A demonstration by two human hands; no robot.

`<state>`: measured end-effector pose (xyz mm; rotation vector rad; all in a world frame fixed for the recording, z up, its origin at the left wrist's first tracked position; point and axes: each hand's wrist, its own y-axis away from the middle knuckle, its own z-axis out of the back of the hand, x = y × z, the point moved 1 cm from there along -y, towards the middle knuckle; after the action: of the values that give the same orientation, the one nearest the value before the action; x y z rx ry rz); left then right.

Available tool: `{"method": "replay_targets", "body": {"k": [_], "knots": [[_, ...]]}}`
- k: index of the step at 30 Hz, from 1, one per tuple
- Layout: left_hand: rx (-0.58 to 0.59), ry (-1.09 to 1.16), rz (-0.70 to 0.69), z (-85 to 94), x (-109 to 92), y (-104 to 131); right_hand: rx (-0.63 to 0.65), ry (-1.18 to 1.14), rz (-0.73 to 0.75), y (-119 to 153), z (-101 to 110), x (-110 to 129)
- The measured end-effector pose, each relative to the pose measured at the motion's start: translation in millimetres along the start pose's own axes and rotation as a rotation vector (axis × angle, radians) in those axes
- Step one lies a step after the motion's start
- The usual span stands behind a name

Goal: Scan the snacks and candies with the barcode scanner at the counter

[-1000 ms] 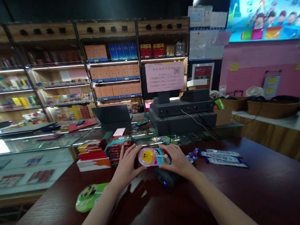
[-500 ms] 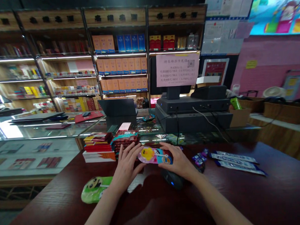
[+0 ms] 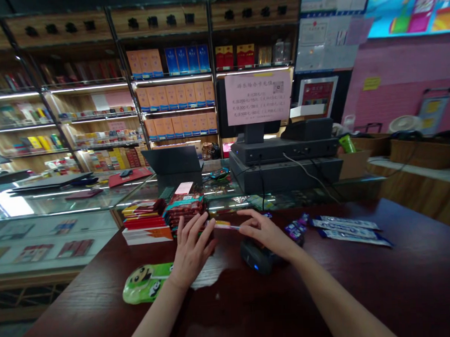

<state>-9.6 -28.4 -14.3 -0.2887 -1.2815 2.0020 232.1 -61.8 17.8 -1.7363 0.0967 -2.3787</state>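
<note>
Basically, left hand (image 3: 193,250) and right hand (image 3: 268,233) grip opposite ends of the slim pack (image 3: 223,224), edge-on between them and not yet released, with the green pack (image 3: 139,285) already lying left of the left hand, remaining steps unclear

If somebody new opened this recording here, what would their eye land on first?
Probably the large pink sign on the dark monitor, just right of centre at the back. Next might come the bright green panda-patterned item on the dark red-brown table, to the left of the left hand. Then the slim, colourful item, seen nearly edge-on between that hand and the right hand.
</note>
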Motion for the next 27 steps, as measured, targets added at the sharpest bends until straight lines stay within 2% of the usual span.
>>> {"method": "replay_targets", "body": {"k": [9, 18, 27], "knots": [[-0.060, -0.087, -0.058, -7.3, -6.3, 2.4, 0.017, -0.149, -0.146, 1.3, 1.6, 4.2], [-0.122, -0.118, -0.030, -11.2, -9.7, 3.2, 0.059, -0.132, -0.127, 7.0, 0.0, 16.3], [-0.129, -0.077, -0.006, -14.8, -7.2, 1.4, 0.068, -0.137, -0.098, 5.0, -2.5, 11.6]]}}
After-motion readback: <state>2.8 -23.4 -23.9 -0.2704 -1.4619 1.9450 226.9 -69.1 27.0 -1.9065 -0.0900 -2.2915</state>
